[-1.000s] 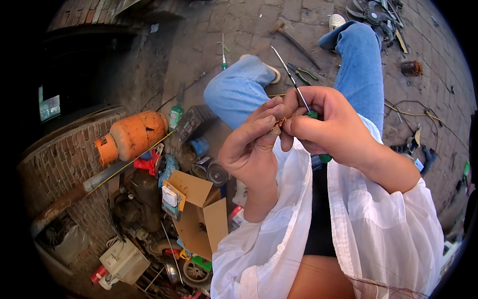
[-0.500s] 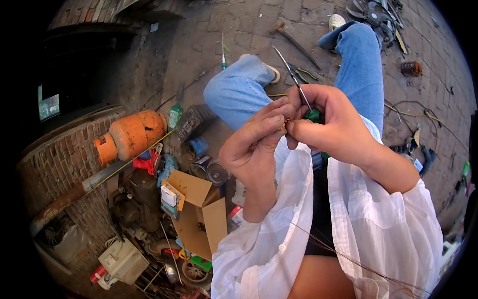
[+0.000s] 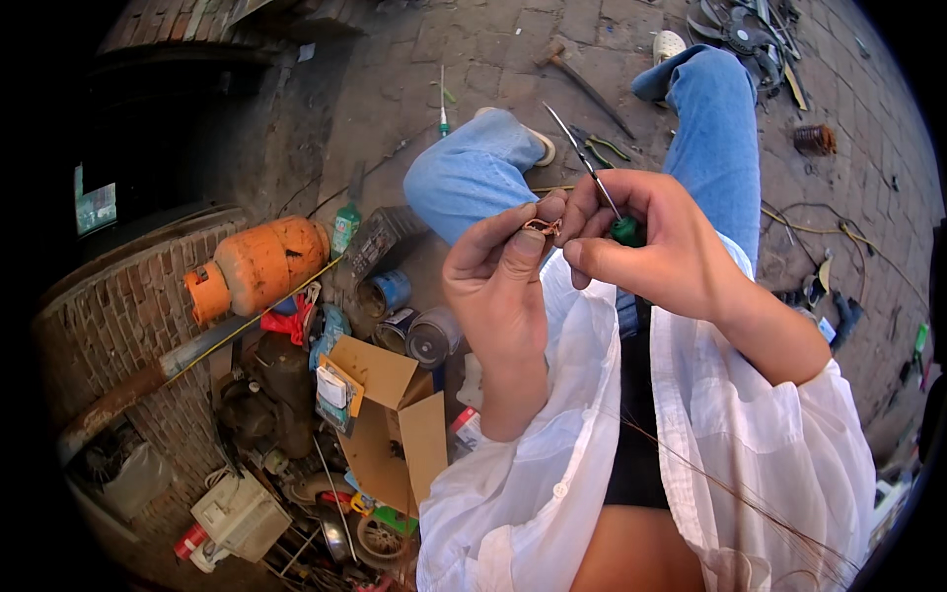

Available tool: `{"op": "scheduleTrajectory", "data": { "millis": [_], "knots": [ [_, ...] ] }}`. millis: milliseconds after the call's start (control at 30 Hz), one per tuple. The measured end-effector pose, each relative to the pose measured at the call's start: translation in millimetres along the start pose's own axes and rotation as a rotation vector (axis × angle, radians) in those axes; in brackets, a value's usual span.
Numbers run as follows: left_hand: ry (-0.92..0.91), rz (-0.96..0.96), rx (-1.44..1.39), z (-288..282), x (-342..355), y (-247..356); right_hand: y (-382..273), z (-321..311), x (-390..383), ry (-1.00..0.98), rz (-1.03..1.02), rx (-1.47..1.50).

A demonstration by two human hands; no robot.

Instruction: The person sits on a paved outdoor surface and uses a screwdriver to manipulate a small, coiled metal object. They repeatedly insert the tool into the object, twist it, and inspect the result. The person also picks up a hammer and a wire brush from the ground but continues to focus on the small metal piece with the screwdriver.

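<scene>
Between the thumb and fingertips of my left hand (image 3: 501,281) is a small twist of copper-coloured wire (image 3: 540,226). My right hand (image 3: 681,247) is curled around a screwdriver with a green handle (image 3: 625,232). Its thin metal shaft (image 3: 580,150) sticks out past the fingers, pointing up and to the left. Most of the handle is hidden by the palm. The right thumb and fingertips sit close beside the wire, and no wire shows between them. Both hands are raised over my lap, between my jeans-clad legs.
On the brick floor ahead lie a hammer (image 3: 592,94), pliers (image 3: 601,148) and another screwdriver (image 3: 444,126). To the left are an orange gas cylinder (image 3: 266,264), tins (image 3: 431,337) and an opened cardboard box (image 3: 426,439). Fan blades (image 3: 740,32) and a reddish-brown coil (image 3: 815,139) are at right.
My left hand has drawn back slightly left from the right one, opening a small gap, and the wire now shows more fully. The screwdriver stays in my right hand, hardly moved.
</scene>
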State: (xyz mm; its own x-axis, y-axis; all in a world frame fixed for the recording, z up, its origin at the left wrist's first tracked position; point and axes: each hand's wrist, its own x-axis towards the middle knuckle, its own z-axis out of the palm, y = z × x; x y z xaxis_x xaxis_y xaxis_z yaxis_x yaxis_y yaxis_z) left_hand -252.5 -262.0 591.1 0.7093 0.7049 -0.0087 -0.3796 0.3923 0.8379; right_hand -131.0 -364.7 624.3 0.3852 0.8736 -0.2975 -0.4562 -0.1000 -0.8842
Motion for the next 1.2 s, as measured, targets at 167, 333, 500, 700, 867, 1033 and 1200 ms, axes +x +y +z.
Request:
{"op": "scheduleTrajectory", "data": {
  "millis": [167,333,500,700,867,1033,1200],
  "knots": [
    [0.021,0.105,0.121,5.4,-1.0,-1.9,1.4,4.7,0.3,0.13,-0.112,-0.175],
    [0.095,0.142,0.275,18.4,-3.9,4.3,2.7,3.1,1.0,0.139,-0.119,-0.165],
    [0.014,0.162,0.279,16.0,-2.1,6.2,-6.7,-5.3,2.8,0.016,0.118,-0.04],
    [-0.057,0.163,0.259,13.4,-0.4,5.5,-7.2,-18.9,8.8,-0.229,0.37,0.351],
    [0.042,0.156,0.296,21.5,-4.2,2.7,-0.7,-27.1,12.4,-0.31,0.405,0.425],
    [0.039,0.171,0.305,20.8,-6.2,0.1,1.7,-29.4,14.3,-0.307,0.409,0.468],
    [0.031,0.229,0.398,18.9,-2.0,0.6,0.0,-24.4,8.5,-0.167,0.288,0.303]
  ]
}}
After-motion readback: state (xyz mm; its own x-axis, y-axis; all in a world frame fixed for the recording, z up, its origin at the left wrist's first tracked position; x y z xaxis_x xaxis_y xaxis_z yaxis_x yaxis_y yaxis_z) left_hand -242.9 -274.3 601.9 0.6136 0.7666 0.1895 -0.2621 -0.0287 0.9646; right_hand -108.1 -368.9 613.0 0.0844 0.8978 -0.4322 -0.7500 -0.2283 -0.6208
